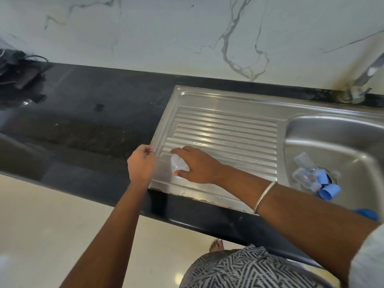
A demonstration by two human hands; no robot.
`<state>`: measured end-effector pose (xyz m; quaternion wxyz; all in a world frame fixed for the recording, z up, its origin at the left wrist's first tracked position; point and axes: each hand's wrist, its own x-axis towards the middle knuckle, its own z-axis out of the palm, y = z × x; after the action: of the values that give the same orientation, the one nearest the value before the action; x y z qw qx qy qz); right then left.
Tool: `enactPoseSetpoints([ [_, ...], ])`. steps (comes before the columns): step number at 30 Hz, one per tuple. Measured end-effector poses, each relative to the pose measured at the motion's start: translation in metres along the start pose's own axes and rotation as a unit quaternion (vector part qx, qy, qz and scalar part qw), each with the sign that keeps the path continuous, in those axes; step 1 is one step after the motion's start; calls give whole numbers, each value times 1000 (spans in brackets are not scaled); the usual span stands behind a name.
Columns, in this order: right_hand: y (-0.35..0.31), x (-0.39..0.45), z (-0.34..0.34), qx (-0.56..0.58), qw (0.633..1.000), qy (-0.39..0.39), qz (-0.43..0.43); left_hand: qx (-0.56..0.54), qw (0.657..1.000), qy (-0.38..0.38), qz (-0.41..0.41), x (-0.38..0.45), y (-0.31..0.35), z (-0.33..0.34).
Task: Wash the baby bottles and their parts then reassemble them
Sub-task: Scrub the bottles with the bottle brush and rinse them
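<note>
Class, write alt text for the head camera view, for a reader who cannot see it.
A person's right hand holds a clear plastic cap on the ribbed steel draining board, while the left hand hovers beside it, fingers curled. In the sink to the right lie clear baby bottles and blue parts.
</note>
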<state>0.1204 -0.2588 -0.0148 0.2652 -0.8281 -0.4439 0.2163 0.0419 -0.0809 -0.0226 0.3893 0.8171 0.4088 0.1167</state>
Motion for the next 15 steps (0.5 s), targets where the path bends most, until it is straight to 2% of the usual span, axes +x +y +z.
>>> enactPoseSetpoints([
  [8,2,4,12,27,1000,2,7,-37,998,-4,54,7,28,-6],
  [15,28,-30,-9,48,996,50,60,-41,992,-19,117,5,65,10],
])
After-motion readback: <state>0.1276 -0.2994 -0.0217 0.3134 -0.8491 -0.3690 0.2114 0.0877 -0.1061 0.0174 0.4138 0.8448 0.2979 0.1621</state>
